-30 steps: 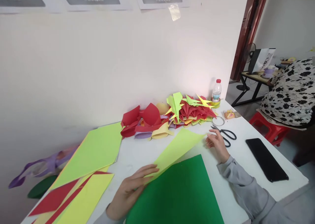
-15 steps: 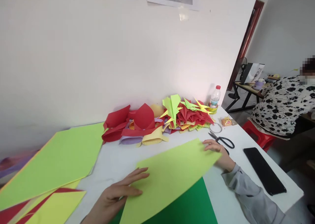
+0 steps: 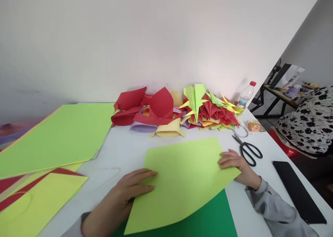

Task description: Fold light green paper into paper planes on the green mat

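A light green paper sheet (image 3: 182, 181) lies across a dark green sheet (image 3: 208, 223) at the near edge of the white table (image 3: 125, 153). My left hand (image 3: 130, 190) grips the sheet's left edge, fingers on top and stretched toward the right. At the sheet's right edge my right hand (image 3: 232, 160) pinches the paper, thumb under and fingers curled over it. Black scissors (image 3: 247, 148) lie just right of that hand.
A pile of folded red, yellow, green and purple paper pieces (image 3: 179, 112) runs along the wall. Large green, yellow and red sheets (image 3: 57, 140) cover the left. A water bottle (image 3: 244, 96), wire ring (image 3: 240, 130), black phone (image 3: 299, 192) and a seated person (image 3: 309, 122) are at right.
The light green sheet has swung from a tilted, raised position to lie flatter over the dark green sheet. Both hands stayed on its edges; the view dropped and shifted left.
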Demonstrator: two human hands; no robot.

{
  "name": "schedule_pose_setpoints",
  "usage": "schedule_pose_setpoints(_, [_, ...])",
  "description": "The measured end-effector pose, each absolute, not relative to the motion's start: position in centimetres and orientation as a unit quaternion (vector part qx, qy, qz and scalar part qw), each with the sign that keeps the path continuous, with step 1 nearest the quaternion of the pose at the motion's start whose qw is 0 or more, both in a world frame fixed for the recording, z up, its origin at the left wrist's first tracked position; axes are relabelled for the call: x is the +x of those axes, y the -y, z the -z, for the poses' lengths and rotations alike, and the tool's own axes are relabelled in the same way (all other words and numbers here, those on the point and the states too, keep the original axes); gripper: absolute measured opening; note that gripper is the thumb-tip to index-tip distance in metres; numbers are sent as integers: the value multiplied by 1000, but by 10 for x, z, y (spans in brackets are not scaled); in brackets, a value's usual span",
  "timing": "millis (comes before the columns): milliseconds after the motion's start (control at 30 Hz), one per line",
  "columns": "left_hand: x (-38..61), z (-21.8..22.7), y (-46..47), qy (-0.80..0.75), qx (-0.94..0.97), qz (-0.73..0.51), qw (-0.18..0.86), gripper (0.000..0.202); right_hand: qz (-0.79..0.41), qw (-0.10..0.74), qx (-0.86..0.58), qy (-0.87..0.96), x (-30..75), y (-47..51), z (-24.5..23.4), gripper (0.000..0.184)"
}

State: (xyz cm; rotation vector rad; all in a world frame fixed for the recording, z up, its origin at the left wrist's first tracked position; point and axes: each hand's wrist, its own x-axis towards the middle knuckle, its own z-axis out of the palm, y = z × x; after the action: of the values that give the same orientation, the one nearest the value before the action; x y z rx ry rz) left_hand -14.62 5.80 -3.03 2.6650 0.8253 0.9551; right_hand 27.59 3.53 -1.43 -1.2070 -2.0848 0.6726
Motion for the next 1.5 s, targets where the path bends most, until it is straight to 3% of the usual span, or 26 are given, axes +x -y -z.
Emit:
schedule_pose_setpoints(267, [-150, 45, -59, -262, 886, -355, 143, 27, -262, 326, -457, 785, 279, -37, 13, 11])
schedule_pose_setpoints(400, [-143, 37, -52, -274, 890, -343, 121, 27, -289, 371, -473, 745, 276, -38, 11, 14])
schedule_pose_setpoints(467, [-137, 31, -46, -288, 890, -331, 126, 31, -292, 417, -516, 689, 277, -38, 13, 25])
schedule_pose_setpoints(600, [-115, 21, -28, -311, 887, -310, 145, 28, -151, 554, -579, 578, 279, -32, 12, 45])
schedule_pose_setpoints(667, [-103, 19, -18, -298, 896, -284, 169, 27, -63, 563, -550, 614, 275, -22, 5, 49])
schedule_pose_setpoints(733, [-90, 17, -9, -292, 886, -308, 185, 27, 7, 522, -483, 703, 265, -9, -5, 52])
schedule_pose_setpoints(867, [-72, 15, 5, -291, 866, -341, 223, 25, -4, 312, -367, 876, 235, 14, -18, 54])
schedule_pose_setpoints(967, [-68, 12, 8, -333, 849, -335, 235, 23, -58, 237, -401, 883, 222, 18, -17, 17])
schedule_pose_setpoints(1100, [-71, 13, 3, -453, 786, -373, 194, 20, -228, 217, -515, 797, 223, 12, -17, 44])
schedule_pose_setpoints(1233, [-74, 22, 2, -497, 759, -398, 140, 30, -431, 176, -579, 669, 227, 6, -17, 52])
schedule_pose_setpoints(1367, [-69, 22, 11, -488, 772, -406, 25, 29, -479, 157, -617, 605, 224, 1, -12, 56])
schedule_pose_setpoints(1500, [-58, 20, 27, -369, 855, -361, -51, 35, -471, 177, -629, 593, 223, 0, -9, 53])
